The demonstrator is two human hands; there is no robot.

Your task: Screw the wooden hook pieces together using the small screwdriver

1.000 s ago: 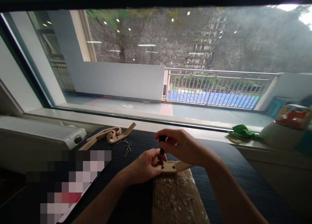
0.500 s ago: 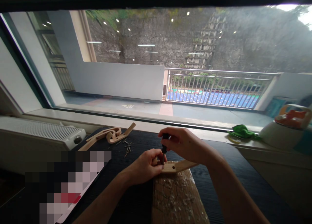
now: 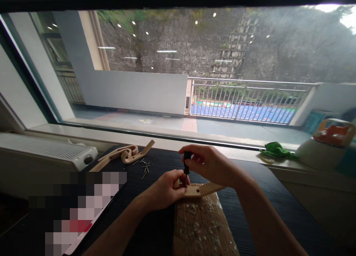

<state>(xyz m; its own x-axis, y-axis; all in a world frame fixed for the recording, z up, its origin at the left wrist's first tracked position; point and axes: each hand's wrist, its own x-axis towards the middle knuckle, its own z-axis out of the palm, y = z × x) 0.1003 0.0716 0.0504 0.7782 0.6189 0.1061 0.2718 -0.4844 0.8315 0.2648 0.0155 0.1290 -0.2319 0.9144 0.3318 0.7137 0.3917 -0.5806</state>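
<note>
Wood block: a scarred wooden block (image 3: 200, 226) is laid nearest on the black table (image 3: 278, 200), and its far end is used as a rest.
Workpiece: a pale wooden piece (image 3: 201, 191) with dark holes is set across that far end, with its right end overhanging.
Left hand: the left hand (image 3: 164, 191) is clenched around the piece's left end, and its fingertips are kept just beside the tool tip.
Screwdriver: a small dark-handled screwdriver (image 3: 185, 168) is held upright, its tip at the leftmost hole. Whether a screw sits under it cannot be told.
Right hand: the right hand (image 3: 211, 163) is closed on the handle's top from above.
Risk, slip: if the shaft is tilted, the tip could be thrown out of the hole and into the left fingers, judged the nearest thing in its path.
Risk, pivot: the piece could be rocked on the block's edge by downward pressure, since one end is unsupported.
Open room: bare table is left to the right of the block and beyond the hands.
Loose screws: scattered screws (image 3: 144, 168) lie farther left, near the curved wooden parts (image 3: 126, 154). They could be swept off by a forearm.
Far edge: the table is bounded by the window sill, where a green cloth (image 3: 275, 150) and a white container (image 3: 322, 152) are kept well apart from the work.
</note>
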